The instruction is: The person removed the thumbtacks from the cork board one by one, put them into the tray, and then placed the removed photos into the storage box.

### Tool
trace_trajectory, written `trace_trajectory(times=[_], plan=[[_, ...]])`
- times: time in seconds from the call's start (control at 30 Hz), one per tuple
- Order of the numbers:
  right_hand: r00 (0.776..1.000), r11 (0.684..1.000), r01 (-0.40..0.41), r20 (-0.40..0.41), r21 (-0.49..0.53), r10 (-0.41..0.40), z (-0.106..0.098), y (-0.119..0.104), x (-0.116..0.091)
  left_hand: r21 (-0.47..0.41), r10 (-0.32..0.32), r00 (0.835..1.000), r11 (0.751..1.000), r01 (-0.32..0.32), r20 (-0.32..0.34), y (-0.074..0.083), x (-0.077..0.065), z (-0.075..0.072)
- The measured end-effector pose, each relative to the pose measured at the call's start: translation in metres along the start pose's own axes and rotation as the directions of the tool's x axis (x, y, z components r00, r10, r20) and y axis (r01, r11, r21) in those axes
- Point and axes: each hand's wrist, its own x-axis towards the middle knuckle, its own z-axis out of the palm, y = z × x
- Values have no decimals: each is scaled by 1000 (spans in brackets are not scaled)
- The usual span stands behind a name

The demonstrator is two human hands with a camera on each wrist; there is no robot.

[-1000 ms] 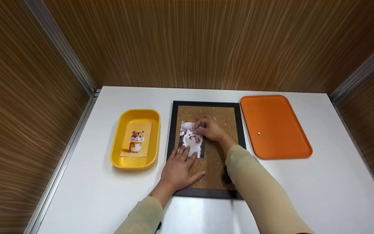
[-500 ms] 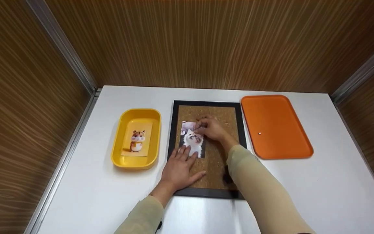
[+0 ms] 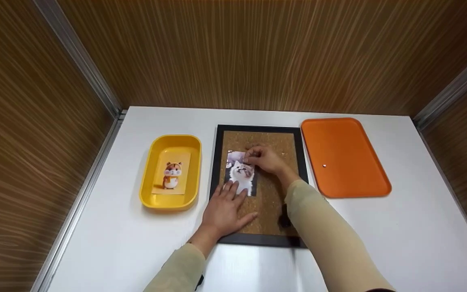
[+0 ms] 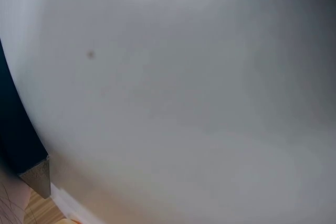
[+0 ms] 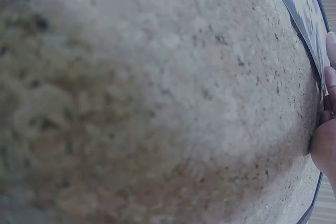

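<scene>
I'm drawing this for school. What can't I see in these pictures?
Head view: whether the right hand holds anything; its fingers hide that.
Head view: the bottom left corner of the cat picture, covered by the left hand.
Head view: what the dot on the orange tray is; too small.
Right wrist view: part of the cat picture, cut off by the top edge.
Left wrist view: the fingers, beyond the edge.

kitten photo (image 3: 241, 173): two corners covered | object (image 3: 324, 165) on orange tray (image 3: 353, 172): too small to tell | cork board (image 3: 269, 211): partly covered
</scene>
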Motion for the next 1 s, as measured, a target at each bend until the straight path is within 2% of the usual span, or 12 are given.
trace_trajectory(times=[0.27, 0.43, 0.77, 1.0], plan=[[1000, 997, -27, -12, 71, 28, -3, 2, -2, 3, -9, 1000, 1000, 9, 14, 1, 0, -1], [1000, 996, -13, -12, 87, 14, -3, 1, -1, -10, -19, 999, 1000, 19, 26, 0, 0, -1], [1000, 996, 0, -12, 86, 1, -4, -2, -1, -6, -5, 1000, 1000, 5, 10, 0, 0, -1], [1000, 991, 8, -15, 134, -6, -4, -4, -3, 0, -7, 1000, 1000, 7, 0, 0, 0, 0]])
